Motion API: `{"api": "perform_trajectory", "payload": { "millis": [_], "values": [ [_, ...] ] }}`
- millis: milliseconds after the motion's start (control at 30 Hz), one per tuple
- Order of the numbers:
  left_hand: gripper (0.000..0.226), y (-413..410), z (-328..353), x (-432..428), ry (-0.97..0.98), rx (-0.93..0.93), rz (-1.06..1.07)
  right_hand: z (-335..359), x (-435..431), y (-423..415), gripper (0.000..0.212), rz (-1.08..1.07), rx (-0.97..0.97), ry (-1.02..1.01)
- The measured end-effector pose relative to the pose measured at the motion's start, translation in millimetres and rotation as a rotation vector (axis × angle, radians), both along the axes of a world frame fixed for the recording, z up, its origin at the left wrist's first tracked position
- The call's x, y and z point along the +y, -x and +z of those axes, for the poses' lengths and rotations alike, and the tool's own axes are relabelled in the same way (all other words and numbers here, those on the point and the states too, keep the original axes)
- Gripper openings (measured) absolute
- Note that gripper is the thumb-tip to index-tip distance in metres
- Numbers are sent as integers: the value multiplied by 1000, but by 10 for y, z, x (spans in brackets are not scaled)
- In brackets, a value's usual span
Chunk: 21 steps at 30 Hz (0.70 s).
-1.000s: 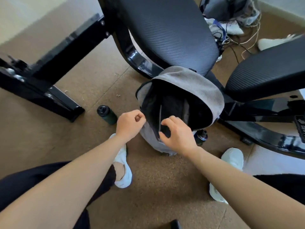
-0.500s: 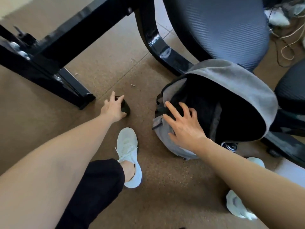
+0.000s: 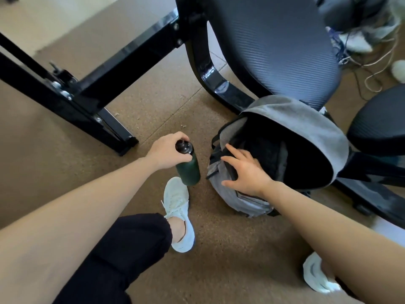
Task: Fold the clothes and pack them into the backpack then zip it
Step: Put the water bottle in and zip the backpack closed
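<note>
At far left a black frame [image 3: 72, 93] runs across the cork floor [image 3: 153, 115], its foot ending not far from the bottle. The left hand [image 3: 167, 151] is wrapped around the neck of a dark green bottle [image 3: 188, 166], fingers curled under the black cap, thumb across the shoulder. The bottle tilts, its base down by the toe of a white shoe [image 3: 178, 212], so it looks picked up or about to be, probably to go into the bag or get out of the way. Just right of it sits the grey backpack [image 3: 306, 126], propped against the chair [image 3: 269, 47] base so its mouth faces the person. The main zip is fully undone and the top flap hangs open like a hood over a dark interior. I cannot tell whether clothes are already inside; it is too dark. The right hand [image 3: 247, 172] lies spread and flat on the front panel and the near lip, holding nothing, fingers wide; this seems meant to pin the soft bag steady and keep the opening low. Zipping is not yet done.
</note>
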<state>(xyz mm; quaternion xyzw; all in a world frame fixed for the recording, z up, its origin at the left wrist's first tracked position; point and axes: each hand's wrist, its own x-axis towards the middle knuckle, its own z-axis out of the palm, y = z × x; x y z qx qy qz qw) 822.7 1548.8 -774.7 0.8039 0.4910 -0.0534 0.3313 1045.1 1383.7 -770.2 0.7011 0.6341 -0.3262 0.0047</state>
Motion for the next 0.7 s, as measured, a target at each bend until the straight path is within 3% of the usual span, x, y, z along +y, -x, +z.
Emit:
{"api": "perform_trajectory", "payload": {
  "millis": [167, 300, 400, 467, 600, 700],
  "values": [
    [52, -191, 851, -412, 49, -222, 15, 367, -120, 92, 95, -180, 259, -48],
    [54, -321, 1181, -823, 66, -370, 33, 708, -289, 152, 81, -355, 622, -125],
    [61, -424, 1245, -1036, 168, -523, 53, 872, -392, 110, 64, -377, 684, -237],
    [71, -480, 1206, -1110, 335, -590, 115, 911, -420, 85, 57, -430, 713, -299],
    [89, -441, 971, -1088, 686, -579, 159, 841, -303, 139, 41, -626, 730, -339],
    [93, -371, 862, -974, 667, -522, 124, 746, -119, 179, 37, -740, 797, -256]
  ]
}}
